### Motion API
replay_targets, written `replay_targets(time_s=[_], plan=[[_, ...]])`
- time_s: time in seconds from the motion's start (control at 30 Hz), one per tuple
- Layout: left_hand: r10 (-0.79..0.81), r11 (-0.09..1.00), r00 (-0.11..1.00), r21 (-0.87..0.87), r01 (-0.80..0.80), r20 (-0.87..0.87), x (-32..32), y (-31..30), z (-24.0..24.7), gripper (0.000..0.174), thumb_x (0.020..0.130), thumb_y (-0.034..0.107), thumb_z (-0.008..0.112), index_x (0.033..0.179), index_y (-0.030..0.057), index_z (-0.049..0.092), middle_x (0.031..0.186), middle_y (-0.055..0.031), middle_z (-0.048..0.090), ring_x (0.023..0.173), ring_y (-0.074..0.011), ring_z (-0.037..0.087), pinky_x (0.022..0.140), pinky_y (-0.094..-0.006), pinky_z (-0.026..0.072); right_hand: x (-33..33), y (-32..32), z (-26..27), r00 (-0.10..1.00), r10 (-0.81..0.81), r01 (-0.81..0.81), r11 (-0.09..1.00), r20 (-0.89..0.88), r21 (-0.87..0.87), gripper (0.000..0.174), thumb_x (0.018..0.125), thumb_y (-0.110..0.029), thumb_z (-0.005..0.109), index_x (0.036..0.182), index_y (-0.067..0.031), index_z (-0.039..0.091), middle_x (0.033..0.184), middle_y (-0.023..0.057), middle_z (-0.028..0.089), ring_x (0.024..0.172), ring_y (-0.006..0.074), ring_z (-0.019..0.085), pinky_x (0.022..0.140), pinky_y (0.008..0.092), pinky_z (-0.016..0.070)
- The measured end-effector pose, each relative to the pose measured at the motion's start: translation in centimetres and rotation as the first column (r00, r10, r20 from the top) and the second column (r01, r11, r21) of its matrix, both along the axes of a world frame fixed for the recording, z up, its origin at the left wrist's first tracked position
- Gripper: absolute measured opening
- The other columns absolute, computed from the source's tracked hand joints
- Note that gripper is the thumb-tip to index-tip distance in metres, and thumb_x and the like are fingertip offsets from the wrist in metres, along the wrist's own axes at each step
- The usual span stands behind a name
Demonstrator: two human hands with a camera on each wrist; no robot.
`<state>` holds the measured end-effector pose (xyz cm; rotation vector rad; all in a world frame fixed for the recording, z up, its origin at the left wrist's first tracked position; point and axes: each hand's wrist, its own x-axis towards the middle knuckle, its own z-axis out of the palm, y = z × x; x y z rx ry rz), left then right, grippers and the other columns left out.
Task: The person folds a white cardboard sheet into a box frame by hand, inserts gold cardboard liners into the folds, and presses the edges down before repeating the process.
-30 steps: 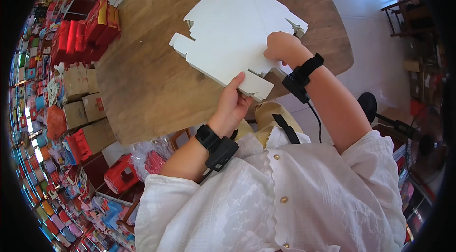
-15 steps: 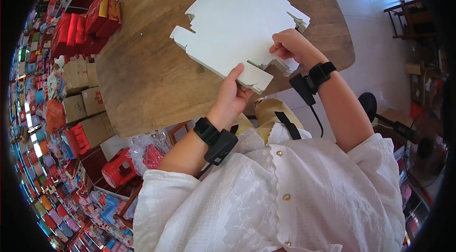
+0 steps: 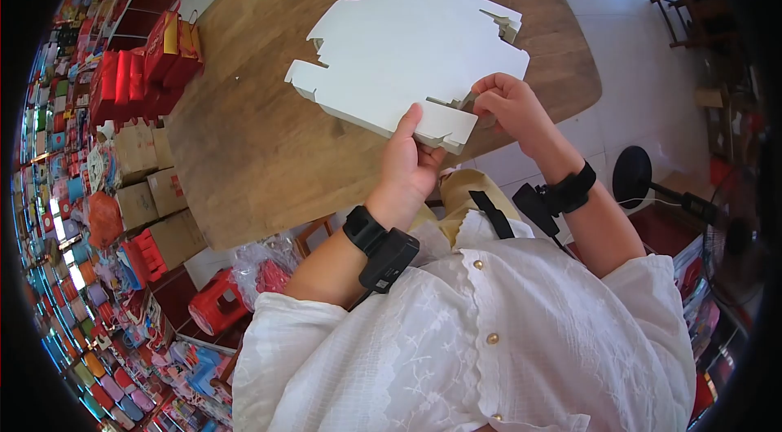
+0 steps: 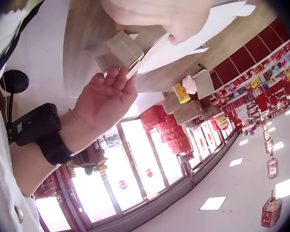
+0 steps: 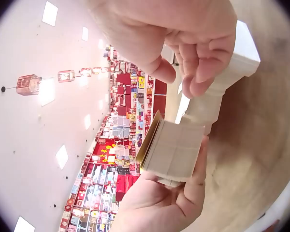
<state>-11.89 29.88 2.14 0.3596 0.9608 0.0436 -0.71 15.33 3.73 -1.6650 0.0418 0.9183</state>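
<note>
A thick stack of white die-cut cardboard [image 3: 407, 41] with notched edges is held above the table, white face up. The left hand [image 3: 407, 159] grips its near flap, thumb on top and fingers underneath. At the notch on the near right, the right hand [image 3: 513, 110] has loosely bent fingertips close to the cardboard edge. In the left wrist view, the right hand's fingertips [image 4: 120, 77] touch a greyish flap [image 4: 125, 47]. The right wrist view shows the right hand's thumb apart from its bent fingers, over the layered flap [image 5: 173, 147] gripped by the left hand [image 5: 164, 203].
Beneath the stack is a brown wooden table [image 3: 244, 147]. Red bags [image 3: 171, 49] stand at its left edge, with cardboard boxes [image 3: 151, 200] and crowded shelves beyond. A red object [image 3: 218, 301] and clear plastic wrap lie near the lower left; a fan [image 3: 733, 236] stands at right.
The right hand has moved from the stack's upper face toward the near-right notch, and its fingers have loosened. The stack has turned slightly. The left hand keeps its grip on the near flap.
</note>
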Motion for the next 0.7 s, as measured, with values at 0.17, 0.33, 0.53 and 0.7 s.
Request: replay_targets(time_s=[0.17,0.33,0.53,0.7], plan=[[0.022,1.000,0.999,-0.001,-0.022,0.024,1.0,-0.7,0.3,0.032,0.093,0.024,0.069,0.117,0.0072,0.057,0.117,-0.0068,0.065,0.106,-0.0224,0.065,0.094,-0.0401,0.0564,-0.1,-0.3,-1.7,0.959,0.011,-0.003,1.000,0.283,-0.029,0.021,0.087,-0.011,0.058,0.103,0.0019,0.063,0.081,0.0046,0.067,0.074,0.0097,0.060,0.064,0.0275,0.0469],[0.027,1.000,0.999,-0.001,-0.027,0.019,1.5,-1.0,0.8,0.033,0.093,0.024,0.069,0.117,0.0068,0.057,0.117,-0.0073,0.064,0.108,-0.0230,0.064,0.094,-0.0401,0.0562,-0.1,-0.2,0.0,0.908,0.111,-0.036,0.981,0.404,-0.188,0.023,0.086,-0.011,0.055,0.103,0.0017,0.064,0.083,0.0140,0.068,0.076,0.0230,0.065,0.070,0.0337,0.0503],[0.022,1.000,0.999,-0.016,-0.021,0.023,1.6,-0.9,1.0,0.036,0.093,0.024,0.069,0.121,0.0064,0.056,0.121,-0.0085,0.063,0.111,-0.0250,0.063,0.098,-0.0420,0.0551,-0.4,0.2,0.9,0.885,0.119,-0.007,0.970,0.450,-0.242,0.024,0.086,-0.012,0.053,0.102,0.0021,0.065,0.088,0.0208,0.068,0.084,0.0341,0.067,0.077,0.0393,0.0514],[0.036,0.999,0.999,-0.015,-0.036,0.007,1.9,-0.9,1.5,0.037,0.093,0.022,0.069,0.123,0.0061,0.055,0.121,-0.0087,0.063,0.112,-0.0250,0.063,0.098,-0.0422,0.0546,-0.2,0.3,1.8,0.878,0.138,-0.007,0.961,0.459,-0.276,0.024,0.086,-0.012,0.053,0.101,0.0014,0.065,0.089,0.0218,0.068,0.088,0.0368,0.067,0.079,0.0411,0.0516]])
